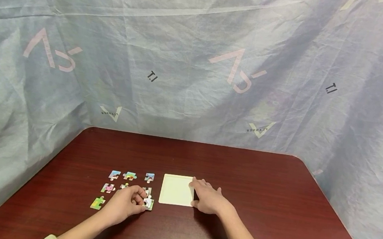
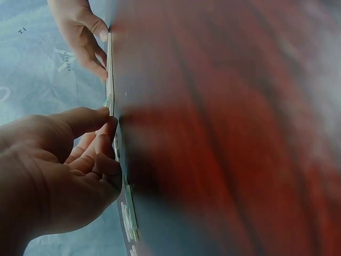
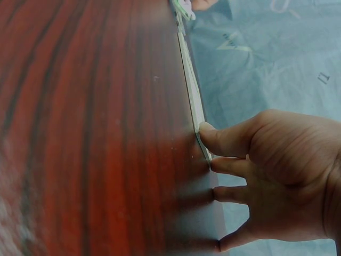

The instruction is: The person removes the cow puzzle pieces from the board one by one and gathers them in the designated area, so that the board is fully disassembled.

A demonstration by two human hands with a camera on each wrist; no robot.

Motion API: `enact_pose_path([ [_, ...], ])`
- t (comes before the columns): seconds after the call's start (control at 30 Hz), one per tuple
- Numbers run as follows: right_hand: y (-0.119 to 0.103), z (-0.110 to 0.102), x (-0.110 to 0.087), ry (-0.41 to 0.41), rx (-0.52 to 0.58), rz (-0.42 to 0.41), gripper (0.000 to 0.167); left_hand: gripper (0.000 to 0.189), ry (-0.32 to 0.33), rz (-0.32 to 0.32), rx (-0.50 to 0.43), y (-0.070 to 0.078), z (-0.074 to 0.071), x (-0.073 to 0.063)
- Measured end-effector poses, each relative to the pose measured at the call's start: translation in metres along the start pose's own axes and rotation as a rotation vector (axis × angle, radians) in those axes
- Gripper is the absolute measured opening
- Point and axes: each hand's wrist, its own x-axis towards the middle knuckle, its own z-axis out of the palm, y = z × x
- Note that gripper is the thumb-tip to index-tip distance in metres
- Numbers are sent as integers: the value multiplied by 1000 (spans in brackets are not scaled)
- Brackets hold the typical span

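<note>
My left hand (image 1: 124, 205) pinches a jigsaw puzzle piece (image 1: 148, 202) between thumb and fingertips, near the left side of a shallow cream-coloured puzzle tray (image 1: 177, 191). In the left wrist view the thumb (image 2: 88, 120) and forefinger meet at the piece, low over the table. The tray lies flat, with a raised rim and a bare inside. Against its right edge rests my right hand (image 1: 208, 198), thumb at the near corner and forefinger at the far one. The right wrist view shows that hand's fingers (image 3: 230, 194) spread, tips down on the tabletop.
Several loose puzzle pieces lie left of the tray, among them a green one (image 1: 97, 202), a pink one (image 1: 108, 188) and a blue one (image 1: 149, 177). My left hand partly covers some. The dark red wooden table (image 1: 259, 178) meets a grey printed cloth (image 1: 187, 95) behind.
</note>
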Motion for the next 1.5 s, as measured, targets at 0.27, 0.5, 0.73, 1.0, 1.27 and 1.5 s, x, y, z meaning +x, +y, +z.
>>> enact_pose_path([
  [0.27,1,1,0,5,0,-2,56,26,1,20,49,-4,-5,-3],
  [0.5,1,1,1,-4,3,1,57,26,-7,21,57,-5,-6,-3],
  [0.73,3,1,1,2,1,2,57,26,-17,38,95,-4,-6,-4],
  [1.0,4,1,0,13,7,6,57,26,-21,34,129,-1,-6,-2],
  [1.27,2,0,-4,18,10,7,57,27,2,55,137,-1,-4,0],
  [1.5,5,-2,-6,9,36,2,57,17,31,93,165,7,-1,7],
])
